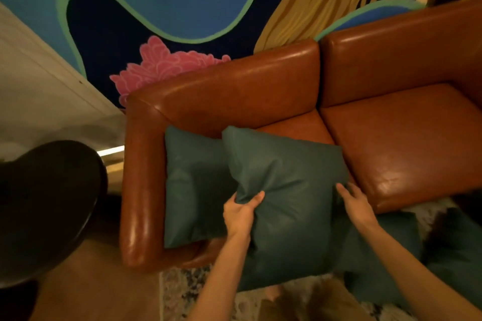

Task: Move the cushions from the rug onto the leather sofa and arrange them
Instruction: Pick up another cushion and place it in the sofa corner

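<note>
- The left hand [241, 212] pinches the left edge of the held cushion [287, 190], thumb on top and fingers curled under. The right hand [354, 203] lies along its right edge with fingers fairly straight; whether it truly grips cannot be told.
- This teal cushion hangs over the sofa's left seat at centre frame, overlapping the placed cushion [193, 185] that leans by the armrest.
- Risk: the lower part of the held cushion droops past the seat's front edge. Let go too early, it would likely slide back down to the rug [187, 292].
- Risk: pushing it left may tip or crush the placed cushion, spoiling the arrangement.
- Risk: the loose right-side hold may let that corner sag and twist.
- More teal cushions [386, 255] wait on the rug at lower right.
- The leather sofa [404, 143] is glossy brown, probably slippery.
- A painted mural [156, 8] fills the top of the frame; a dark round table [47, 203] stands at left on the wood floor [91, 281].
</note>
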{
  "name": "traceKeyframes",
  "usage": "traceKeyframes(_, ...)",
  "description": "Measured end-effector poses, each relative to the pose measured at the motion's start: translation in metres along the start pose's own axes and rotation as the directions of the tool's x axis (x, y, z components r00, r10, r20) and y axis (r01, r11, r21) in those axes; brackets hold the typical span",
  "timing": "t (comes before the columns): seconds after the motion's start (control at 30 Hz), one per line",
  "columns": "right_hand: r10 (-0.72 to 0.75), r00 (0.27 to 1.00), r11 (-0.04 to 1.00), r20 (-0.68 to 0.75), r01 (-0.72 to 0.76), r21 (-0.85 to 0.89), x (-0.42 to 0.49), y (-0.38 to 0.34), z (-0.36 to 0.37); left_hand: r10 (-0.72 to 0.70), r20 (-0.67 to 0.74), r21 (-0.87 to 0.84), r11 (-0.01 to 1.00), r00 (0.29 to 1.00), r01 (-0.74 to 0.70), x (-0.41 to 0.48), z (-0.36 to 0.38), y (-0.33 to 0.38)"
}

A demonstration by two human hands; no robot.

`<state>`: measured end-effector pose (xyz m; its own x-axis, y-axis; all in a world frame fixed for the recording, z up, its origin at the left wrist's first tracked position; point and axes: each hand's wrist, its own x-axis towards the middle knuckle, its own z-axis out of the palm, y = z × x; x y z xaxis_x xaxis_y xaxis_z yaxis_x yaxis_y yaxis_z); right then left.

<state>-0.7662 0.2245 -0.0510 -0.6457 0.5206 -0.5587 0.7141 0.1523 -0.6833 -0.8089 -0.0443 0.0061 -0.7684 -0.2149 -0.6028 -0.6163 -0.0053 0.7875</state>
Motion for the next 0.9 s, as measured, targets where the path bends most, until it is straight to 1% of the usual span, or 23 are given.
traceKeyframes(0.1, -0.076, 0.995, 0.997, 0.069, 0.078, -0.026, 0.009, -0.035, 0.032, 0.047, -0.03, 0.124, 0.991, 0.998, -0.043, 0.025, 0.011, 0.02)
traceKeyframes(0.2, -0.055, 0.988, 0.995, 0.147, 0.066, -0.069, 0.025, -0.064, 0.05, 0.094, -0.073, 0.233, 0.97, 0.993, -0.075, 0.047, 0.028, 0.043)
traceKeyframes(0.27, -0.047, 0.979, 0.995, 0.196, 0.064, -0.082, 0.04, -0.081, 0.056, 0.084, -0.095, 0.293, 0.955, 0.992, -0.053, 0.061, 0.039, 0.056)
traceKeyframes(0.37, -0.06, 0.956, 0.998, 0.287, 0.065, -0.008, 0.065, -0.114, 0.069, 0.092, -0.121, 0.366, 0.93, 0.988, -0.041, 0.086, 0.052, 0.074)
traceKeyframes(0.43, -0.05, 0.947, 0.998, 0.317, 0.061, -0.026, 0.089, -0.129, 0.077, 0.086, -0.152, 0.429, 0.903, 0.985, -0.013, 0.101, 0.066, 0.085)
traceKeyframes(0.5, -0.038, 0.939, 0.998, 0.342, 0.055, -0.04, 0.115, -0.139, 0.082, 0.077, -0.173, 0.444, 0.896, 0.982, 0.008, 0.114, 0.083, 0.094)
traceKeyframes(0.63, 0.015, 0.919, 1.0, 0.393, -0.012, -0.01, 0.148, -0.155, 0.095, 0.061, -0.221, 0.458, 0.888, 0.973, 0.048, 0.136, 0.102, 0.108)
traceKeyframes(0.77, 0.045, 0.902, 0.998, 0.43, -0.023, -0.056, 0.172, -0.168, 0.109, 0.043, -0.256, 0.476, 0.875, 0.966, 0.087, 0.157, 0.111, 0.115)
traceKeyframes(0.83, 0.072, 0.9, 0.996, 0.43, -0.041, -0.082, 0.18, -0.172, 0.116, 0.056, -0.235, 0.497, 0.865, 0.97, 0.07, 0.164, 0.114, 0.115)
traceKeyframes(0.9, 0.092, 0.895, 0.992, 0.436, -0.045, -0.117, 0.184, -0.174, 0.123, 0.064, -0.179, 0.525, 0.85, 0.982, 0.041, 0.171, 0.115, 0.113)
